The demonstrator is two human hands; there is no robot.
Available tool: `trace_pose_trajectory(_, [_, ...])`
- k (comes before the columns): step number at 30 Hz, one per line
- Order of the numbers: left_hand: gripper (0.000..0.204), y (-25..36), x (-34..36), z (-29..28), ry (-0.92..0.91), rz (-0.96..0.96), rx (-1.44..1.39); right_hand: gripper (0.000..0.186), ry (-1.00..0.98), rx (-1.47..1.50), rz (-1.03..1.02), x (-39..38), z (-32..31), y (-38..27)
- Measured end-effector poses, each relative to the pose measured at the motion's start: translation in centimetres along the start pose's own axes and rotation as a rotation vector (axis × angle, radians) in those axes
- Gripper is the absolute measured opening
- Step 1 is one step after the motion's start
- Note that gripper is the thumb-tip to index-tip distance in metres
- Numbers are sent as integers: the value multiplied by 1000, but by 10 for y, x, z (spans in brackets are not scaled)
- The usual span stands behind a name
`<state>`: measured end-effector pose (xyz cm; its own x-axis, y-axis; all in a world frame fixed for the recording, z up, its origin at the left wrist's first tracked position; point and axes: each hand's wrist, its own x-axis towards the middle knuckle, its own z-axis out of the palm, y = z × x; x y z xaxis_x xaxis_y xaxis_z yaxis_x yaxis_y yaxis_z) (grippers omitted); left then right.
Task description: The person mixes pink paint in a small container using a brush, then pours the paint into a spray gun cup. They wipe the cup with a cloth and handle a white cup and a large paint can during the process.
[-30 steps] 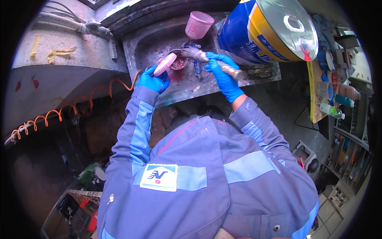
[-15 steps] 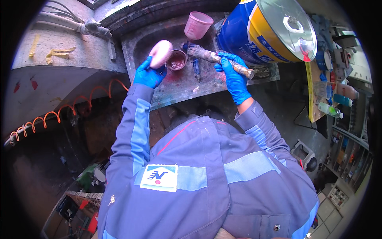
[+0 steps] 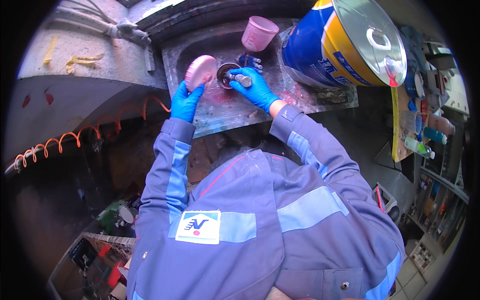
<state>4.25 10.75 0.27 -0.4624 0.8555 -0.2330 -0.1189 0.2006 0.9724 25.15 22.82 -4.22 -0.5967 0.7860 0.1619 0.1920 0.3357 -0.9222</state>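
My left hand (image 3: 186, 101), in a blue glove, is closed on a round pink lid (image 3: 201, 71) held tilted on edge, left of a small dark cup (image 3: 220, 78). Reddish paint marks the area around the cup. My gloved right hand (image 3: 256, 91) grips a worn paintbrush (image 3: 243, 80), its handle end pointing toward me. The bristles are down in the cup and hidden from sight. Just behind my right fingers lies a dark blue tool (image 3: 250, 61), partly covered; I cannot make out its kind.
A paint-stained metal tray (image 3: 220, 114) lies under the cup. At its back stands a pink translucent cup (image 3: 259, 35). To the right is a large blue and yellow drum (image 3: 320, 47) with a metal lid. An orange coiled hose (image 3: 100, 131) hangs at left.
My right hand has swung left and tipped the paintbrush from lying sideways to bristles-down in the small cup. The pink lid has turned more on edge in my left hand.
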Motion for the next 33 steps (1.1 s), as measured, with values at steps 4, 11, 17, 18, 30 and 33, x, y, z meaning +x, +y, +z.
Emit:
trace_pose_trajectory(4, [37, 18, -30, -6, 8, 782, 568, 43, -46, -125, 1, -1, 14, 25])
trace_pose_trajectory(11, [32, 26, -43, -17, 179, 921, 730, 59, 75, -186, 160, -20, 4, 31])
trace_pose_trajectory(17, [34, 10, -46, -16, 173, 555, 228, 50, 96, -252, 454, -17, 11, 46])
trace_pose_trajectory(18, [35, 7, -45, -18, 182, 623, 295, 48, 169, -279, 461, -16, 12, 48])
trace_pose_trajectory(30, [42, 14, -54, -20, 283, 695, 478, 35, 688, -101, 782, -8, 31, 83])
trace_pose_trajectory(33, [44, 23, -63, -18, 301, 590, 285, 33, 517, 116, 777, -6, 33, 111])
